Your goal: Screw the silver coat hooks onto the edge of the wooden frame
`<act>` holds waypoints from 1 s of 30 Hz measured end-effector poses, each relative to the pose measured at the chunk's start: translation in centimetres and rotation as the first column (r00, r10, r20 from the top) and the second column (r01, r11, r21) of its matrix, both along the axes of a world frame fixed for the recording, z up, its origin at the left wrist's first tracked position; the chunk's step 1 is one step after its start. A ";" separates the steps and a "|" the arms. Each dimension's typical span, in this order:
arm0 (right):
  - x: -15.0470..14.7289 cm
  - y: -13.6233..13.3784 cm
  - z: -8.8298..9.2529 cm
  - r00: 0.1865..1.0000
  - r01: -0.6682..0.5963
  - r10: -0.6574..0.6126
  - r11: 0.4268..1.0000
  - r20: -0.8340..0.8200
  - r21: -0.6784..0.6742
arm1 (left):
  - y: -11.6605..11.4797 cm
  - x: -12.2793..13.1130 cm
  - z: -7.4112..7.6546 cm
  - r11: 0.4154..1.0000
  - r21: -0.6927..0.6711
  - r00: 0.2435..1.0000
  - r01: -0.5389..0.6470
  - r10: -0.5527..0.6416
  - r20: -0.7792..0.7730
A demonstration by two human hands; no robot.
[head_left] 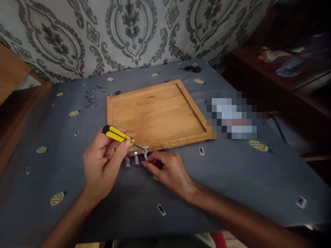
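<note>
The left hand (103,162) is closed around a screwdriver (115,134) with a yellow and black handle. Thumb and fingers clamp the handle, and the shaft slants down to the right. Its tip rests on a small metal bracket (137,151) that carries three short prongs hanging down.

The bracket sits against the near edge of a wooden tray (155,113), close to the tray's near left corner and just above the cloth. A row of small holes runs along that same tray edge to the right of the bracket.

The right hand (168,170) lies knuckles-up on the cloth just right of the bracket. Its fingers are drawn together, and the fingertips (144,164) touch the lower end of the right-hand prong - whether they actually pinch it cannot be told.

The tray lies flat near the middle of the table (51,179), which is covered by a grey-blue cloth printed with small yellow fruit. A heap of loose metal hooks (90,96) lies toward the far left corner, well apart from the hands. A small dark object (192,68) sits at the far edge, and a blurred patch (232,117) lies just right of the tray. A dark cabinet (284,89) stands beyond the right edge.
</note>
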State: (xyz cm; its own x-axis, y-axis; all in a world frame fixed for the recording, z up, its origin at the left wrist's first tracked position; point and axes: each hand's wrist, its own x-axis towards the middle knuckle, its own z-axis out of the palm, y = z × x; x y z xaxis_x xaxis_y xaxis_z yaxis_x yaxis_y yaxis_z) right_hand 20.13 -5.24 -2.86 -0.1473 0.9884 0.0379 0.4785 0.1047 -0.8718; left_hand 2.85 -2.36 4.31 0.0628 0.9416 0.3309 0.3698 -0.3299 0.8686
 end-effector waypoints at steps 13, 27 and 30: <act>0.3 0.2 0.1 0.999 -0.041 0.040 0.999 -0.003 -0.036 | 0.2 -0.1 -1.9 0.992 0.121 0.993 0.045 -0.030 -0.118; 0.2 0.2 0.1 0.998 -0.031 0.032 0.999 0.049 -0.023 | 0.3 0.2 -0.5 0.992 0.089 0.984 0.091 -0.076 -0.162; 0.2 0.3 0.3 0.997 -0.035 0.037 0.999 0.061 -0.035 | 0.4 0.4 -0.1 0.994 0.068 0.987 0.086 -0.076 -0.143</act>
